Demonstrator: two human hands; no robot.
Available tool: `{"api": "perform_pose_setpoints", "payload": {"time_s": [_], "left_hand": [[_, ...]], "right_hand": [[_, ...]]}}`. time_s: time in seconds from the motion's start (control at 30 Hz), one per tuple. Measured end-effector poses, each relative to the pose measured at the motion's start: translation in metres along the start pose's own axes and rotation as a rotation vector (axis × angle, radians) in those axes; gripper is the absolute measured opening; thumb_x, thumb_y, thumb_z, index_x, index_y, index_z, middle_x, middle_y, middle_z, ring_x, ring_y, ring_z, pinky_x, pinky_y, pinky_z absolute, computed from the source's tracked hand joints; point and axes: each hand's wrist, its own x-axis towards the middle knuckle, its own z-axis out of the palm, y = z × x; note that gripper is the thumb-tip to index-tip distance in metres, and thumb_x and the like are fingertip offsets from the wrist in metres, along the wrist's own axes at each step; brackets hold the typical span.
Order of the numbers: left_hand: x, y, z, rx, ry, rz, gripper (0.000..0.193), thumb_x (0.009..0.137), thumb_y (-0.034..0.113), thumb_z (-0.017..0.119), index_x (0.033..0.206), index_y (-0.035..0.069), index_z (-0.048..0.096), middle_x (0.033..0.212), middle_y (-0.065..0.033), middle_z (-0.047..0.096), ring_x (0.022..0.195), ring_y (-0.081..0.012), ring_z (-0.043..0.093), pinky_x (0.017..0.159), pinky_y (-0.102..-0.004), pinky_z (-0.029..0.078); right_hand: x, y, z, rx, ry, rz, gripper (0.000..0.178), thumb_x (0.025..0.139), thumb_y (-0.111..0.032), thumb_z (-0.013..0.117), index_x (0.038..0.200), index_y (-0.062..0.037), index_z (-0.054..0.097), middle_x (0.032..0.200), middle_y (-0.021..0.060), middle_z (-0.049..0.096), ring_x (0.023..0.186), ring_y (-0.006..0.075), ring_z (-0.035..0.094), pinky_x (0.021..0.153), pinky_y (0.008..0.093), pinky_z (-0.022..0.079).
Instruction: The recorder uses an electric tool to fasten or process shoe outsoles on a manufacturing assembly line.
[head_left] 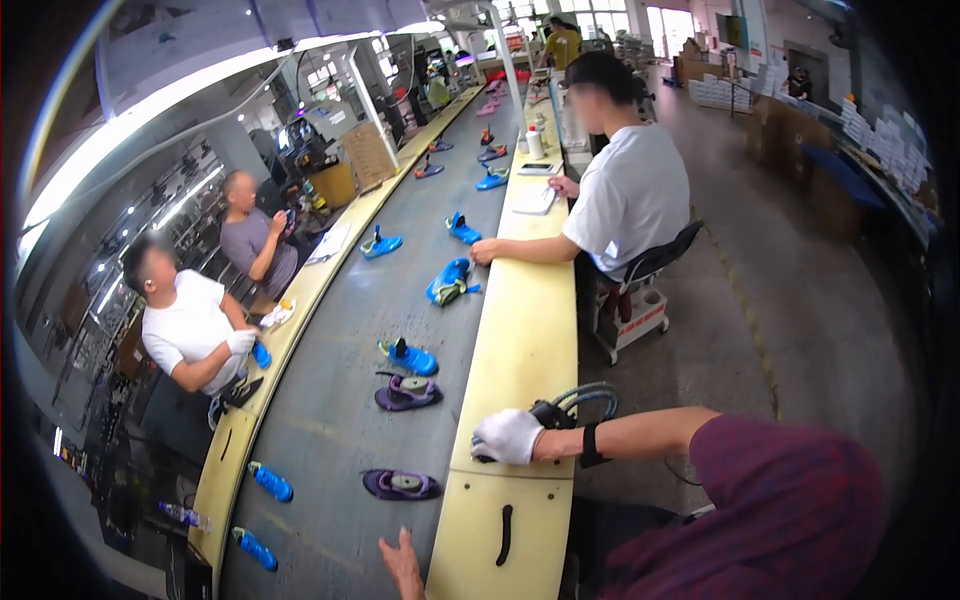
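My right hand [505, 437], in a white glove, rests over the cream ledge beside the belt. Its fingers are curled around a dark thing, mostly hidden under the glove. A black device [550, 412] with cables sits by that wrist, and a black strap circles the forearm. My left hand [402, 565], bare, reaches in at the lower edge over the belt, fingers apart, holding nothing. Just beyond it lies a dark purple shoe piece [402, 485] with a grey insert. Another purple shoe piece [410, 392] sits farther up, touching or close to a blue shoe [410, 358].
A grey conveyor belt [330, 400] runs away between cream ledges, carrying several blue shoes. A black curved strip [504, 535] lies on the near ledge. One seated person [630, 190] reaches to the belt at right; two people [190, 330] work along the left ledge.
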Motion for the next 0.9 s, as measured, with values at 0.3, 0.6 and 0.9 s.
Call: {"api": "perform_pose_setpoints", "payload": {"time_s": [0.3,0.6,0.9], "left_hand": [[0.096,0.093,0.124,-0.027,0.14,-0.298,0.098,0.077,0.063,0.086,0.127,-0.017,0.059,0.136,-0.0305,0.062,0.125,-0.0412,0.062,0.098,-0.0525,0.055],[0.068,0.046,0.069,-0.941,-0.346,-0.259,0.067,0.079,0.017,0.078,0.142,0.005,0.057,0.128,-0.0225,0.065,0.112,-0.0346,0.069,0.101,-0.049,0.057],[-0.155,0.1,-0.051,-0.635,-0.616,-0.102,0.042,0.091,0.009,0.074,0.131,0.008,0.063,0.106,-0.005,0.071,0.091,-0.019,0.069,0.075,-0.0323,0.057]], "right_hand": [[-0.004,0.004,0.0,-0.046,0.07,-0.066,0.036,0.09,-0.044,0.075,0.087,-0.0089,0.069,0.079,0.0126,0.07,0.073,0.0341,0.072,0.068,0.0444,0.059],[-0.009,0.012,-0.006,-0.025,0.085,-0.032,0.035,0.091,-0.042,0.074,0.089,-0.0076,0.07,0.083,0.0133,0.071,0.076,0.0353,0.073,0.069,0.0445,0.059],[-0.011,0.007,-0.011,-0.06,0.075,-0.09,0.036,0.089,-0.04,0.076,0.104,-0.0079,0.071,0.093,0.0136,0.074,0.083,0.0336,0.073,0.075,0.0443,0.057]]}}
